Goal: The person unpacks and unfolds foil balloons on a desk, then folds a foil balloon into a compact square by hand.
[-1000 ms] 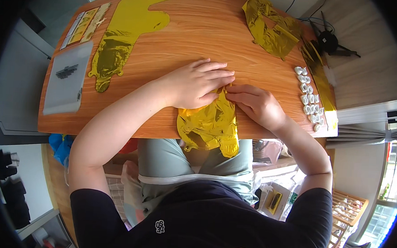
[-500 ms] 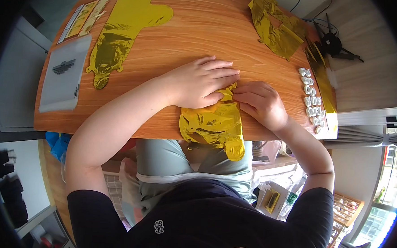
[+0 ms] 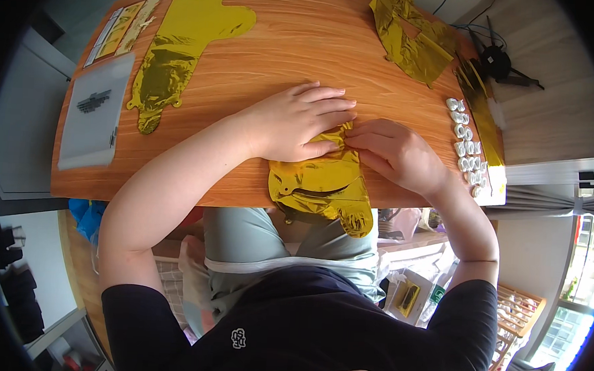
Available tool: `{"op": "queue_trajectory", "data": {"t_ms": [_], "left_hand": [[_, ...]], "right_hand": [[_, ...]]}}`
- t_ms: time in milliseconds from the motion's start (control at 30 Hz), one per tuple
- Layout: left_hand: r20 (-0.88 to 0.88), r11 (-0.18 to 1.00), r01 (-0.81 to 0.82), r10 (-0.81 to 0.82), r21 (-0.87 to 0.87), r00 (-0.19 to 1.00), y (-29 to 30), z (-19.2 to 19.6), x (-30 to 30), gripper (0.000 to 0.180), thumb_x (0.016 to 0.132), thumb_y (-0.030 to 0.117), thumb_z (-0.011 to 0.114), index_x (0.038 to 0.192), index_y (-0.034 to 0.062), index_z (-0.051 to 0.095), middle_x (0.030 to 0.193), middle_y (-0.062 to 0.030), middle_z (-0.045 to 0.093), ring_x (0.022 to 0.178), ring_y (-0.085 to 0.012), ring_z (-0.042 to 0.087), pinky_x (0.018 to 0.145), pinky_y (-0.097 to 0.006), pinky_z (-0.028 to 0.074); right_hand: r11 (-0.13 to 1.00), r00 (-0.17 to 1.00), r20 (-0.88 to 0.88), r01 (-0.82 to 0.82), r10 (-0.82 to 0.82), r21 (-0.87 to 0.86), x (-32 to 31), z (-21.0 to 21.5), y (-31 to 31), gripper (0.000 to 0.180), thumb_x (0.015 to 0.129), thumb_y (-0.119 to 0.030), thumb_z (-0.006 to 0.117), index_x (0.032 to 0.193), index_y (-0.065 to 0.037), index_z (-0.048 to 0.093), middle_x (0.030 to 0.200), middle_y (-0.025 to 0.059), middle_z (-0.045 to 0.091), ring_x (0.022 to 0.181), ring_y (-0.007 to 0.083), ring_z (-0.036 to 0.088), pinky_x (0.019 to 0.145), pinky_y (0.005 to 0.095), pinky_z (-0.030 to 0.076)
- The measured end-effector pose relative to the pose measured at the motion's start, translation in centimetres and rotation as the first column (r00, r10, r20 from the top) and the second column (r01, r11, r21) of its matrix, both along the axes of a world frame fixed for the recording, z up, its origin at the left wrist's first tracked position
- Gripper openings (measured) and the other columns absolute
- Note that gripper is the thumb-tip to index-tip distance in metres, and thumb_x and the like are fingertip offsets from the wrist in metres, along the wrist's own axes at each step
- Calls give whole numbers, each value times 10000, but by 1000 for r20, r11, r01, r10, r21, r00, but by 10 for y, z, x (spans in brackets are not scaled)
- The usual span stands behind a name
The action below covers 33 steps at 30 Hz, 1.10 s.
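A shiny gold foil balloon (image 3: 321,180), flat and creased, lies at the table's near edge, with its lower end hanging over my lap. My left hand (image 3: 307,119) rests flat on its upper part, fingers stretched to the right and thumb lying across the foil. Just right of it, my right hand (image 3: 396,152) pinches the foil's upper right edge between thumb and fingers. The part of the foil under my left palm is hidden.
Another flat gold foil balloon (image 3: 176,51) is spread at the far left, beside a translucent plastic bag (image 3: 96,111). Crumpled gold foil (image 3: 412,40) lies at the far right. Small white rolls (image 3: 470,147) line the right edge, near a black router-like device (image 3: 497,61).
My right hand has shifted slightly and turned, still pinching the foil's edge. The foil's hanging end has swung a little to the right. My left hand stays nearly in place.
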<state>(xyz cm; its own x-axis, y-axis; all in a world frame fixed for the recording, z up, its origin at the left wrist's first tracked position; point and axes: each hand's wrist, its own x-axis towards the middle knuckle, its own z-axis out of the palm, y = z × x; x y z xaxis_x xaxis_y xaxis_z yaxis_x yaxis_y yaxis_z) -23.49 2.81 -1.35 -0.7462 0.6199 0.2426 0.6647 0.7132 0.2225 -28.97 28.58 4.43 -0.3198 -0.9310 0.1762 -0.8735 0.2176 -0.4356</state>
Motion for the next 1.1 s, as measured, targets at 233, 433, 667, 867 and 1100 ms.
{"op": "queue_trajectory", "data": {"t_ms": [233, 433, 667, 867, 1100], "left_hand": [[-4, 1000, 0, 0, -5, 1000, 2, 0, -1, 615, 995, 404, 603, 1522, 117, 467, 1619, -79, 384, 1529, -260, 307, 1262, -487, 243], [-9, 1000, -1, 1, 9, 1000, 2, -1, 0, 645, 995, 402, 608, 1550, 135, 417, 1618, -75, 385, 1528, -257, 310, 1264, -488, 239], [11, 1000, -8, 8, 1, 1000, 2, -1, 0, 650, 997, 419, 609, 1550, 135, 420, 1621, -75, 382, 1529, -256, 309, 1267, -488, 229], [10, 1000, 4, -4, -13, 1000, 1, 0, 0, 724, 974, 479, 621, 1569, 135, 397, 1633, -81, 370, 1533, -258, 302, 1269, -486, 220], [-7, 998, 1, -1, -62, 1000, 0, 0, -1, 944, 864, 662, 673, 1584, 130, 373, 1654, -77, 343, 1536, -273, 293, 1261, -502, 231]], "right_hand": [[991, 946, -313, -114, 89, -63, 3, -6, 3, 255, 848, -53, 721, 1101, -30, 740, 1100, 130, 731, 1064, 303, 700, 914, 400, 571], [981, 915, -392, -155, 97, -119, 7, -8, 4, 269, 799, -67, 749, 1065, -28, 744, 1062, 85, 738, 1023, 284, 707, 876, 389, 580], [984, 943, -326, -114, 64, -139, 13, -16, 6, 262, 774, -74, 782, 1029, -38, 737, 1107, 80, 741, 980, 281, 704, 881, 390, 571], [983, 963, -266, -93, 48, -160, 14, -25, 8, 264, 770, -61, 787, 1024, -39, 720, 1143, 95, 737, 1047, 299, 707, 899, 410, 568], [985, 949, -301, -132, 93, -112, 14, -27, 9, 269, 786, -80, 774, 1047, -43, 720, 1114, 108, 734, 1080, 296, 706, 925, 415, 574]]}}
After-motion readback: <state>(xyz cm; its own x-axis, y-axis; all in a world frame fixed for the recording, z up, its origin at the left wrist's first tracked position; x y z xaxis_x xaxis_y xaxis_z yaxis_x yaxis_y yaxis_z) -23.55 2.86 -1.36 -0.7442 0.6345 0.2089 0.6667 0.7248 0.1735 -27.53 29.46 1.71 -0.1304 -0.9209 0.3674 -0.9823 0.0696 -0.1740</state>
